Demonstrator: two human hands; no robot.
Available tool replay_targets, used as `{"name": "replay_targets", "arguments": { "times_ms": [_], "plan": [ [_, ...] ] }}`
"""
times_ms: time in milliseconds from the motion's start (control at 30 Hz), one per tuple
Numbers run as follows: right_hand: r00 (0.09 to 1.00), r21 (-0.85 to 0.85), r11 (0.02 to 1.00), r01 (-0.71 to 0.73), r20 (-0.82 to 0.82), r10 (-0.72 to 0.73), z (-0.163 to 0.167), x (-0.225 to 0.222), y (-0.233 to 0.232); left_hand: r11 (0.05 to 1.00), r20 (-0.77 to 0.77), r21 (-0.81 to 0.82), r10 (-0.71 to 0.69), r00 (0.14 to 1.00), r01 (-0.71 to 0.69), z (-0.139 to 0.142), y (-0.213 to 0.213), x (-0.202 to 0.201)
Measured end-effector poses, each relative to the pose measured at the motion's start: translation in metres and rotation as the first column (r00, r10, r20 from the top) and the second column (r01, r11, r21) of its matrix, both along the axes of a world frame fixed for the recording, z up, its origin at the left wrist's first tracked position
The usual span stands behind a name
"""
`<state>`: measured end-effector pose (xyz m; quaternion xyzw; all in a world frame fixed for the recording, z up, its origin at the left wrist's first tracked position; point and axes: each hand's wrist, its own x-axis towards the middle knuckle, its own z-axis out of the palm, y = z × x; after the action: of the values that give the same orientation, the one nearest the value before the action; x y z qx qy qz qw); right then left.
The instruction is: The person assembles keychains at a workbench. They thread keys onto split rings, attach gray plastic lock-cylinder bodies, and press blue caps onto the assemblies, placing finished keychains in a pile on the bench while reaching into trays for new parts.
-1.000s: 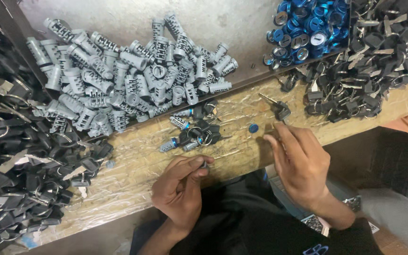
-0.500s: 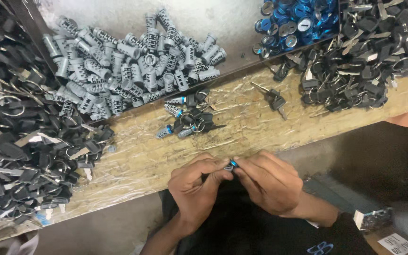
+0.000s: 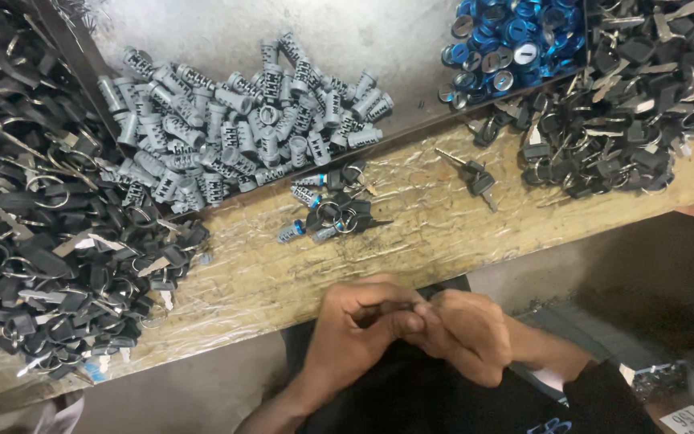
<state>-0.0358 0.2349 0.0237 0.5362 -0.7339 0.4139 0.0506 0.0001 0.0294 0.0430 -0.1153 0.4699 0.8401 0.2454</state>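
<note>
Hands: left hand [image 3: 363, 321] and right hand [image 3: 467, 333] pressed together low in view, over dark lap, just below near edge of bench [image 3: 475, 233]
Grip, left: fingers curled tight round a small part, part itself hidden inside the fist
Grip, right: fingers folded against left hand's fingertips, clenched; what it pinches cannot be told now
Change: 1 s ago right hand was out on bench near the loose keys, left hand alone held a small piece; half a second ago both hands met with a small blue bit between fingertips; now hands closed fully over it, blue bit no longer visible
Meaning: looks like the picked piece is being pressed or fitted into the part held in left hand, fitting step under way, not finished, judged only from closed hands
Worked part location: inside joined hands, off the bench, hidden
Bench centre: small cluster of cylinders with blue ends and black keys [image 3: 327, 210], well apart from hands, untouched
Loose key pair: black-headed keys [image 3: 475, 178] right of cluster, lying flat
Tray: grey metal tray [image 3: 379, 40] holds heap of grey lock cylinders [image 3: 242, 133] and pile of blue caps [image 3: 516, 40]
Key piles: black keys on rings at left [image 3: 50, 241] and at right [image 3: 628, 120]
Camera: view shifted slightly across the 3 pictures
</note>
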Motion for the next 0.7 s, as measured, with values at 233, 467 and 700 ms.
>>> {"name": "replay_targets", "arguments": {
  "times_ms": [233,467,700],
  "plan": [
    [0.905,0.253,0.933,0.255,0.277,-0.322,0.029,-0.041,-0.002,0.734,-0.509,-0.474,0.222,0.832,-0.486,-0.002,0.012,-0.004],
    [0.686,0.406,0.603,0.687,-0.088,-0.722,0.036,-0.076,-0.029,0.735,-0.294,-0.544,0.285,0.912,-0.405,-0.034,-0.018,0.018],
    [-0.003,0.126,0.882,0.454,0.99,-0.14,0.052,-0.049,-0.032,0.919,-0.304,-0.139,0.315,0.899,-0.369,-0.03,-0.033,0.001]
  ]
}}
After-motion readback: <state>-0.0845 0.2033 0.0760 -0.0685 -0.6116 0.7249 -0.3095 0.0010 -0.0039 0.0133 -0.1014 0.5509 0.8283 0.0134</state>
